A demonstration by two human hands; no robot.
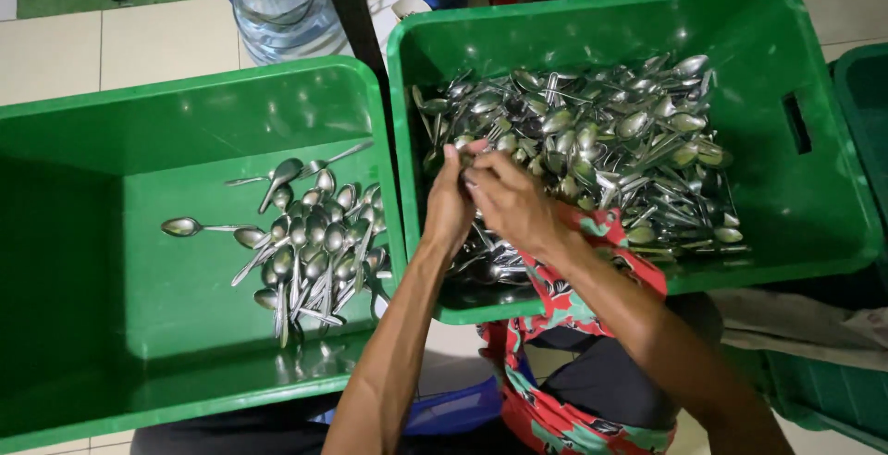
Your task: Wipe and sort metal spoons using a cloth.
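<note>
The big heap of spoons and forks [601,145] fills most of the right-hand green crate [814,205], piled thick from its near wall up toward the far corner, and it looks barely dented. Over in the left-hand green crate [83,261] lies a much smaller pile of spoons [310,247], mostly laid bowl-up and roughly side by side, with one stray spoon [190,227] lying apart to the left of it. Judging by the two piles, I'd say only a small share has been moved across and the bulk is waiting in the right crate. Both hands are over the near left edge of the big heap. The left hand [449,205] is curled with its fingers drawn together, the thumb tip up against the other hand; it seems to be closed around some cutlery, though what exactly is hidden behind the hand. The right hand [509,201] has its fingers bent and bunched, fingertips [474,178] pinching at something small and dark between the two hands. Whether that is a single spoon handle or several I cannot tell. Beyond the crates stands a large clear water bottle [282,6] on the tiled floor [139,43].
</note>
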